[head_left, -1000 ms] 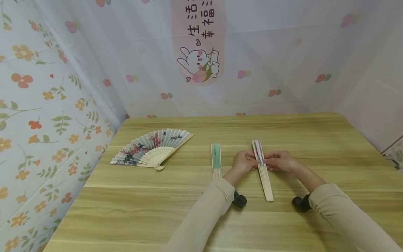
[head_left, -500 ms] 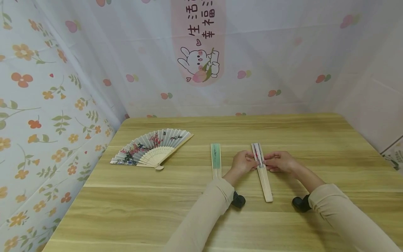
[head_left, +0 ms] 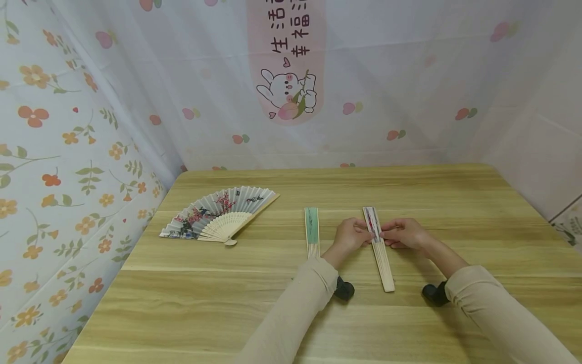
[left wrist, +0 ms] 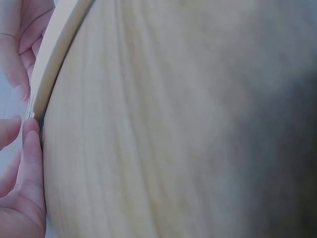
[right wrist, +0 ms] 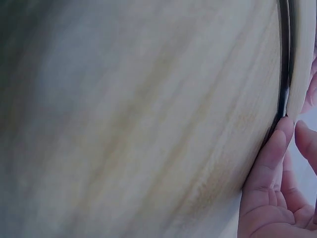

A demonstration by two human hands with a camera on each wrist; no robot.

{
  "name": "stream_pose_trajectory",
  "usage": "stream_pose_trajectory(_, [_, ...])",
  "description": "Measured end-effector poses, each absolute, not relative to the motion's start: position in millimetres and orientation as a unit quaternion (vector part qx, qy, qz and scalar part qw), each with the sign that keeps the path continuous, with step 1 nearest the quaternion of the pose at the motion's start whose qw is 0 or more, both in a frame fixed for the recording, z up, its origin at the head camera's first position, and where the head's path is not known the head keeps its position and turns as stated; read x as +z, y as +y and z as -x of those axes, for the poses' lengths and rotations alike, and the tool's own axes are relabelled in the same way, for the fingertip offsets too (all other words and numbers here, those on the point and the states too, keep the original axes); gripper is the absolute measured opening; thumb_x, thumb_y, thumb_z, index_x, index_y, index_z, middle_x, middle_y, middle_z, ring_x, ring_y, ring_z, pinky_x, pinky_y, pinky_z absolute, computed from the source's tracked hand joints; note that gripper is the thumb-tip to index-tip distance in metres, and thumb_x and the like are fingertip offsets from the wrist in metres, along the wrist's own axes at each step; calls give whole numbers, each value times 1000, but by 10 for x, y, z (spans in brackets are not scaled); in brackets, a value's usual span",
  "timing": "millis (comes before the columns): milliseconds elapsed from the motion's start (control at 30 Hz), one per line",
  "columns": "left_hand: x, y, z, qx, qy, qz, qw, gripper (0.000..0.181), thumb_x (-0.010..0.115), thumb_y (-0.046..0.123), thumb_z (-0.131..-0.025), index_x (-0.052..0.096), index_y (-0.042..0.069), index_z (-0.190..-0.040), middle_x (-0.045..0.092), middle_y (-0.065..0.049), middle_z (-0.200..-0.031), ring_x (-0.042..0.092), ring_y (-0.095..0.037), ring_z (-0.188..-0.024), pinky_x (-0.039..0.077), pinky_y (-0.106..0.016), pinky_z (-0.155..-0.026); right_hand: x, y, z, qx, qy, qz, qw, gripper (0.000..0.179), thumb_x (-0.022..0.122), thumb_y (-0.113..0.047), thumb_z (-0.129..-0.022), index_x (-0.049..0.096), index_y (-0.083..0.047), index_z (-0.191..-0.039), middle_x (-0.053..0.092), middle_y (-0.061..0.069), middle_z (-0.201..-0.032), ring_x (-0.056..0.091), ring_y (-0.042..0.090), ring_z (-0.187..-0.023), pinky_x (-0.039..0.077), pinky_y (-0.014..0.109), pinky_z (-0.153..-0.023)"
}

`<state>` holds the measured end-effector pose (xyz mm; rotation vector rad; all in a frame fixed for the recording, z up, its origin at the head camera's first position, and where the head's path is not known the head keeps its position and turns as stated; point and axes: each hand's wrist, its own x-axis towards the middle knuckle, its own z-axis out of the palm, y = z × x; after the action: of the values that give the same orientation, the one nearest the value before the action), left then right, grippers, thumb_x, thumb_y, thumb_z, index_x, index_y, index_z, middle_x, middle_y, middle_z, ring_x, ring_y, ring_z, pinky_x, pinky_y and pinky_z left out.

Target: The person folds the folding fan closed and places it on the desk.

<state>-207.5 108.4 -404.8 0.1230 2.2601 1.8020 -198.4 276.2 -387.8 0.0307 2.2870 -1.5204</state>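
A folded hand fan (head_left: 383, 265) with pale wooden ribs and a white, red-patterned leaf lies slightly slanted on the table. My left hand (head_left: 349, 235) holds its left edge near the lower part of the leaf. Opposite, my right hand (head_left: 406, 233) holds the right edge at the same height. In the left wrist view, fingertips of the left hand (left wrist: 27, 183) sit right at the end of the fan's visible edge (left wrist: 57, 49). The right wrist view has the right hand's fingertips (right wrist: 283, 130) against the fan's side (right wrist: 301, 54), low at the tabletop.
A second folded fan (head_left: 312, 227), green-leaved, lies left of my left hand, its lower end hidden by the sleeve. Further left, a spread fan (head_left: 223, 212) with pink blossoms rests on the wooden table (head_left: 182, 303). Patterned curtains (head_left: 386, 76) stand behind and to the left.
Over the first half second the folded fan between my hands shifted slightly toward me and straightened a little. Since then the hands and fans look still.
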Motion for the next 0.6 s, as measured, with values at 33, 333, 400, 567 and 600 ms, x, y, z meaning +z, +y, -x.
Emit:
stream_pose_trajectory(33, [-4048, 1084, 2074, 619, 775, -41, 125, 19, 68, -1, -75, 58, -3, -91, 65, -10, -69, 63, -19, -59, 51, -22, -51, -3879, 2763, 1981, -543, 817, -11, 196, 43, 56, -12, -87, 42, 15, -117, 63, 2, -80, 59, 10, -71, 51, 25, -65])
stream_pose_trajectory(333, [-4015, 1052, 2063, 622, 770, -32, 141, 20, 68, 4, -76, 59, -2, -93, 65, -10, -76, 64, -20, -64, 51, -24, -56, -3865, 2758, 1945, -551, 811, -6, 195, 44, 55, -14, -88, 41, 16, -118, 63, 1, -83, 59, 10, -74, 51, 25, -68])
stream_pose_trajectory(400, [-3998, 1047, 2058, 619, 771, -32, 144, 21, 68, 7, -77, 60, -1, -94, 65, -9, -78, 63, -19, -65, 51, -24, -57, -3857, 2760, 1936, -555, 809, -5, 194, 45, 54, -14, -89, 40, 17, -118, 63, 2, -84, 59, 10, -75, 51, 25, -69])
stream_pose_trajectory(567, [-3944, 1012, 2049, 596, 786, -54, 154, 25, 67, 15, -78, 61, 0, -98, 64, -8, -85, 61, -16, -72, 49, -22, -61, -3823, 2766, 1915, -559, 805, -2, 198, 45, 51, -16, -91, 38, 17, -119, 62, 3, -86, 59, 12, -78, 50, 26, -71])
stream_pose_trajectory(600, [-3934, 999, 2047, 591, 789, -59, 157, 26, 67, 16, -79, 61, 1, -99, 63, -7, -86, 60, -16, -74, 48, -22, -62, -3814, 2766, 1910, -559, 805, 0, 199, 45, 50, -16, -91, 38, 17, -119, 62, 3, -86, 59, 12, -78, 50, 26, -72])
